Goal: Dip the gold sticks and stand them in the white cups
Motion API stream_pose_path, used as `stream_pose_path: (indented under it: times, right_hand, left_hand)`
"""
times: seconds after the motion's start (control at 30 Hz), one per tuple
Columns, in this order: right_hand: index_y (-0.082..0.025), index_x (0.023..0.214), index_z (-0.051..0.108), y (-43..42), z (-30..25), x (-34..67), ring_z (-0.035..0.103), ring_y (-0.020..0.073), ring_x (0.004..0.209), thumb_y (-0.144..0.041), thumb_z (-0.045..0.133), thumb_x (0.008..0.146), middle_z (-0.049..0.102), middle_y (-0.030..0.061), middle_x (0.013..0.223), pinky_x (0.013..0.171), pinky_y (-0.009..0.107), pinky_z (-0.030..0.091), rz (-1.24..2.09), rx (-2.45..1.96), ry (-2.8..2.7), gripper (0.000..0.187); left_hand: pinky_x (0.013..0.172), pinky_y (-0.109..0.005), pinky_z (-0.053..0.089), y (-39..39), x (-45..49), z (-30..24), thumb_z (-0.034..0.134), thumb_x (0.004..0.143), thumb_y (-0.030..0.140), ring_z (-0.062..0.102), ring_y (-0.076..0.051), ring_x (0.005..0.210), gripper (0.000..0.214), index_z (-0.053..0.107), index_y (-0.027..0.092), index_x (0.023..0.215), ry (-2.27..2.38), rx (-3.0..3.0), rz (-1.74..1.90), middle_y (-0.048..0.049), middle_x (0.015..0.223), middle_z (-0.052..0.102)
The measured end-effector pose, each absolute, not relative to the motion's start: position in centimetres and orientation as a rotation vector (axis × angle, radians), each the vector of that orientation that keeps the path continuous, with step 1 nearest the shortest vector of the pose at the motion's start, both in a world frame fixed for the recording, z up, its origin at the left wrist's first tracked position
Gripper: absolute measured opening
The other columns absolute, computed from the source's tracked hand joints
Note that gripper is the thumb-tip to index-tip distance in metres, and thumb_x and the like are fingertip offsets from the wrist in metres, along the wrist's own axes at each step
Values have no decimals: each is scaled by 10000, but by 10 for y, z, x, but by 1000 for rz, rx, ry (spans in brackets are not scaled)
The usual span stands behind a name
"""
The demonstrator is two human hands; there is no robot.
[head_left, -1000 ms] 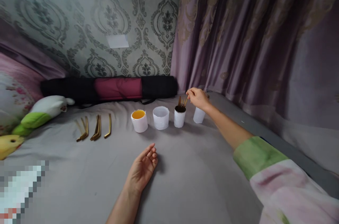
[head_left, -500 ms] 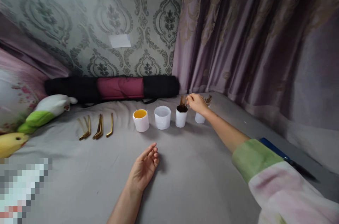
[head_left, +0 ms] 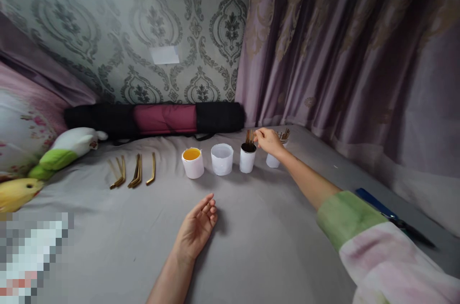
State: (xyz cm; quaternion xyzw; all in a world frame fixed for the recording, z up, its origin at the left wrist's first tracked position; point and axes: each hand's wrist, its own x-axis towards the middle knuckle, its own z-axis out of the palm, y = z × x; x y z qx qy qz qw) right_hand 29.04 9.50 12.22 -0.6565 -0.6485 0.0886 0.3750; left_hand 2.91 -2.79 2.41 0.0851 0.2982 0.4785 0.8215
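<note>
My left hand (head_left: 199, 225) rests palm up on the grey sheet, its fingers loosely curled and holding nothing. My right hand (head_left: 269, 142) reaches to the far right, fingers pinched beside the thin brown-gold sticks (head_left: 249, 136) that stand in a narrow white cup with a dark inside (head_left: 247, 162). Whatever is between those fingertips is too small to make out. Behind that hand, partly covered by it, is another white cup (head_left: 273, 161) with several sticks (head_left: 285, 135). Left of the narrow cup are an empty-looking whitish cup (head_left: 222, 162) and a white cup with a yellow-orange inside (head_left: 193, 168).
Bent gold straws lie in three groups, left (head_left: 118, 174), middle (head_left: 135, 172) and right (head_left: 151, 169). A black and maroon rolled bag (head_left: 165, 119) lies along the wall. Plush toys, white-green (head_left: 68, 148) and yellow (head_left: 17, 193), sit left. Blue-black scissors (head_left: 395, 220) lie right.
The view has shifted slightly, so everything sits a little further right. My right hand stays beside the sticks at the narrow cup; my left hand keeps its pose.
</note>
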Motion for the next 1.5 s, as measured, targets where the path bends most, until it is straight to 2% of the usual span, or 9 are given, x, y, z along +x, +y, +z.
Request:
stream_pose_path:
  times: [0.3, 0.57, 1.0, 1.5]
  right_hand:
    - [-144, 715, 598, 90, 123, 292, 504, 74, 392, -247, 377, 809, 655, 31, 653, 489, 205, 402, 279, -1688, -1621, 261]
    - [-143, 838, 601, 90, 121, 296, 532, 77, 428, -221, 381, 801, 663, 43, 716, 453, 189, 403, 303, -1658, -1578, 236]
    - [-140, 789, 586, 84, 125, 294, 509, 70, 390, -255, 374, 799, 637, 36, 658, 406, 183, 393, 263, -1627, -1494, 242]
    - [-134, 784, 579, 74, 114, 294, 504, 77, 403, -386, 370, 797, 606, 36, 629, 413, 195, 384, 268, -1521, -1369, 327]
  left_hand:
    - [490, -192, 441, -28, 30, 27, 480, 749, 48, 530, -80, 571, 191, 561, 88, 917, 647, 155, 1017, -50, 716, 562]
    - [491, -190, 441, -28, 30, 26, 495, 748, 61, 534, -76, 567, 179, 566, 94, 908, 646, 158, 1015, -45, 718, 567]
    - [497, -193, 445, -27, 30, 24, 496, 744, 57, 529, -79, 567, 178, 559, 83, 909, 645, 148, 1027, -43, 713, 562]
    - [512, -194, 450, -27, 30, 25, 519, 735, 70, 519, -77, 573, 182, 563, 87, 911, 648, 148, 1029, -42, 728, 560]
